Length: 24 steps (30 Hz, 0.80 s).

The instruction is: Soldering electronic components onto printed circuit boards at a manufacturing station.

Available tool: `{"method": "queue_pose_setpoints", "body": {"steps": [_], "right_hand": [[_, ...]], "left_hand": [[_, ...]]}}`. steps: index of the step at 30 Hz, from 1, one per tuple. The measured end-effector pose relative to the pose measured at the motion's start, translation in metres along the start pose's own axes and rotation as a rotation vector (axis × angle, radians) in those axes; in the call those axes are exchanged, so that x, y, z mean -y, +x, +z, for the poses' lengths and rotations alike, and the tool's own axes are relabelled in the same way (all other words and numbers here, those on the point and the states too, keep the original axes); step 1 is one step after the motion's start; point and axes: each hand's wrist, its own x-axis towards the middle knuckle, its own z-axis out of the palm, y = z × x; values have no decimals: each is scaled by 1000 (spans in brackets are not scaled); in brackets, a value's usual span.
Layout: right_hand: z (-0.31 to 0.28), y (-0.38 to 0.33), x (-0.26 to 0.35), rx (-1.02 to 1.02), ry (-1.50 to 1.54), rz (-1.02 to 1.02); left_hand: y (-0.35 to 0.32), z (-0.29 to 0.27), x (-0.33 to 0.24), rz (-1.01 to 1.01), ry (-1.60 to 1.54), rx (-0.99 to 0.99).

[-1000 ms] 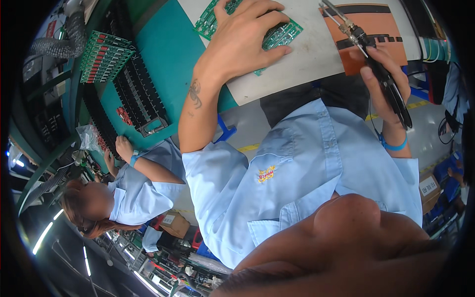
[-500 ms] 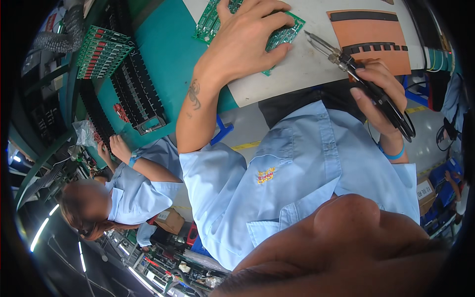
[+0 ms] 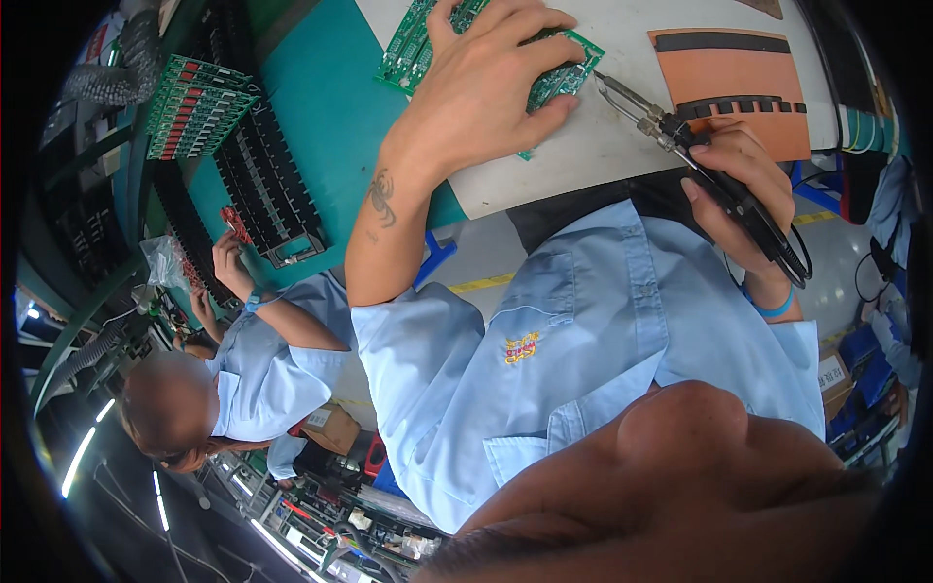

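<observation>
Resting on a circuit board [image 3: 413, 53] at twelve o'clock in the view, the left hand [image 3: 486, 97] keeps its bent fingers spread, thumb over the board's four-o'clock part. The right hand [image 3: 743, 175] pinches a soldering iron [image 3: 671, 128] between thumb and fingers, its tip at the board's three-o'clock edge — I cannot tell whether it touches. Between that edge and the orange pad [image 3: 724, 73] at two o'clock, the white sheet [image 3: 612, 155] leaves open room beneath the iron. A green mat [image 3: 326, 126] meets the sheet's edge at eleven o'clock.
</observation>
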Motion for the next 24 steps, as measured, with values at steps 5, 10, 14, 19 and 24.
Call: {"method": "queue_pose_setpoints", "body": {"steps": [5,10,14,19,24], "right_hand": [[1,3,-3,11,-9,-30],[2,4,-5,10,-12,-37],[1,3,-6,16,-4,-21],[2,4,-5,20,-13,-25],[2,4,-5,25,6,1]], "left_hand": [[1,-2,-2,-19,-18,11],[0,-2,1,-9,-12,4],[1,-1,1,-6,-10,4],[0,-1,1,-8,-16,8],[1,-3,0,-36,-36,26]]}}
